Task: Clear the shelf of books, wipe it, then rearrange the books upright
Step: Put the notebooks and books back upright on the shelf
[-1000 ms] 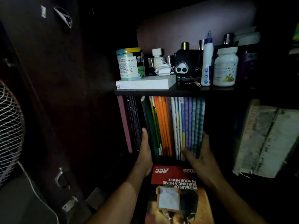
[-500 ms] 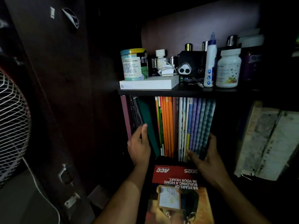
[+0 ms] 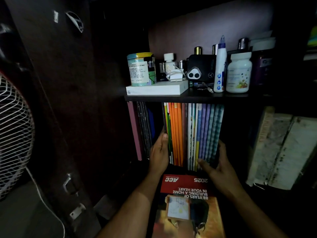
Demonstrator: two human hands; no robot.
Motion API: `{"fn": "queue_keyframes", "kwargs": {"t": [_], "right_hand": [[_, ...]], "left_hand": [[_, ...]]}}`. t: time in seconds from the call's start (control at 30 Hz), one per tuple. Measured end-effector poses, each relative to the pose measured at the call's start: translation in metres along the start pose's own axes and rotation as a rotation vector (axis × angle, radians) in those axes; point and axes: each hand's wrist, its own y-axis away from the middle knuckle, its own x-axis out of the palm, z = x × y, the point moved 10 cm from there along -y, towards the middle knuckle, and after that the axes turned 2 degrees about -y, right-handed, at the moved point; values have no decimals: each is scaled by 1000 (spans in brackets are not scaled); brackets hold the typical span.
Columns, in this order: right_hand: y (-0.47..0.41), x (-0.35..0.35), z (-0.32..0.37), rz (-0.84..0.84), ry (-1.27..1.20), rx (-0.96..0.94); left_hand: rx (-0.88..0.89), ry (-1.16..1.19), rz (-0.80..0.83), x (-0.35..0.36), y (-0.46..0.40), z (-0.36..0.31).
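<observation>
A row of thin books (image 3: 192,134) stands upright on the lower shelf: green, orange, white, purple and checked spines. My left hand (image 3: 159,152) presses flat against the row's left side, thumb on the dark green book's spine. My right hand (image 3: 218,166) curls round the right end of the row, thumb across the lower spines. A dark gap separates this row from a pink book (image 3: 134,131) and several dark books (image 3: 145,131) at the far left. A red calendar (image 3: 186,186) marked 2025 lies flat in front of the row.
The upper shelf board (image 3: 188,97) carries a tin (image 3: 139,69), a white box (image 3: 157,89), a black case (image 3: 200,69) and bottles (image 3: 238,74). Worn old books (image 3: 277,148) lean at the right. A dark cupboard door (image 3: 60,100) and a fan grille (image 3: 12,134) stand at the left.
The dark green book that leaned left now stands upright against the row. My left hand moved right with it, widening the gap. My right hand stayed at the row's right end.
</observation>
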Motion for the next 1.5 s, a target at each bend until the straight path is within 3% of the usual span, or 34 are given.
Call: {"fn": "queue_keyframes", "kwargs": {"t": [0.23, 0.33, 0.43, 0.53, 0.73, 0.93, 1.07, 1.23, 1.4, 1.5], "right_hand": [[1, 34, -3, 149, 70, 5], [-8, 45, -2, 188, 200, -32], [-25, 58, -4, 249, 337, -62], [-34, 58, -8, 301, 314, -52], [-44, 13, 8, 39, 109, -97], [-37, 5, 2, 49, 61, -86], [-26, -4, 5, 0, 98, -63], [6, -16, -8, 15, 211, 41], [77, -12, 11, 209, 450, -91], [117, -24, 10, 310, 583, -79]], "left_hand": [[268, -448, -428, -39, 9, -39], [252, -564, -521, -42, 9, -39], [251, -472, -468, -37, 1, -28], [244, -448, -376, -27, -1, -27], [250, -440, -340, -25, -2, -25], [96, -282, -469, -67, 21, -5], [-275, -408, -75, -67, 53, 33], [-232, -741, 453, -37, 116, 13], [-229, -818, 471, -28, 130, -9], [-275, -871, 533, -4, 147, -9]]}}
